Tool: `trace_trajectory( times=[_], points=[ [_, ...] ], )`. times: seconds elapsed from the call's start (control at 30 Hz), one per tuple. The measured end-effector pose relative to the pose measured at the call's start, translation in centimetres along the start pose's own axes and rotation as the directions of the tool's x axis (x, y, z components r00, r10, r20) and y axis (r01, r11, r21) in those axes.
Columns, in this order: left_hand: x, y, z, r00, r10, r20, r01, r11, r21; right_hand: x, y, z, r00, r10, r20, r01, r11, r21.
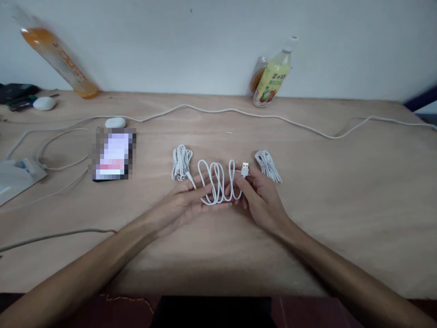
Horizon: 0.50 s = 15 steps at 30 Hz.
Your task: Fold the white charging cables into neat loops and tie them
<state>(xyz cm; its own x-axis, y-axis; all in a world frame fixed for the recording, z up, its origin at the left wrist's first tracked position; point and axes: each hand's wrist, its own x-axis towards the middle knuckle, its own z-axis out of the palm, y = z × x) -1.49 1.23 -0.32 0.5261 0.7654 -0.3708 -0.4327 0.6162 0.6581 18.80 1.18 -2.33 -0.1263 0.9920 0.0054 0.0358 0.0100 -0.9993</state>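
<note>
A white USB cable (pixel 220 182) lies in loose loops across both of my hands, just above the table. My left hand (pixel 187 196) holds the loops from the left, thumb on top and fingers underneath. One thin connector end of the cable sticks out past the left thumb. My right hand (pixel 261 193) grips the other end, and the USB plug (pixel 245 169) points up beyond its thumb. Behind my left hand sits a coiled white cable bundle (pixel 181 161). Another coiled white bundle (pixel 268 166) rests just behind my right hand.
A phone (pixel 113 155) with a blurred screen and a white case (pixel 115 122) lie at left. An orange drink bottle (pixel 63 64) and a yellow drink bottle (pixel 273 75) stand by the wall. A long white cord (pixel 235 110) crosses the back of the table.
</note>
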Motion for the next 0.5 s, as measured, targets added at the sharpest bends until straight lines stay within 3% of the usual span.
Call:
trace_trajectory(
  times=[0.23, 0.4, 0.5],
  points=[
    [0.3, -0.3, -0.9, 0.996, -0.035, 0.088, 0.043, 0.995, -0.087, 0.0, 0.3, -0.2, 0.986, 0.161, 0.03, -0.164, 0.968, 0.188],
    [0.5, -0.2, -1.0, 0.996, -0.03, 0.085, 0.037, 0.996, -0.082, 0.1, 0.2, -0.1, 0.981, 0.178, 0.08, -0.194, 0.927, 0.321],
    [0.4, 0.0, -0.7, 0.996, -0.026, 0.08, 0.03, 0.998, -0.05, 0.0, 0.0, 0.1, 0.979, 0.175, 0.105, -0.199, 0.931, 0.306]
  ],
)
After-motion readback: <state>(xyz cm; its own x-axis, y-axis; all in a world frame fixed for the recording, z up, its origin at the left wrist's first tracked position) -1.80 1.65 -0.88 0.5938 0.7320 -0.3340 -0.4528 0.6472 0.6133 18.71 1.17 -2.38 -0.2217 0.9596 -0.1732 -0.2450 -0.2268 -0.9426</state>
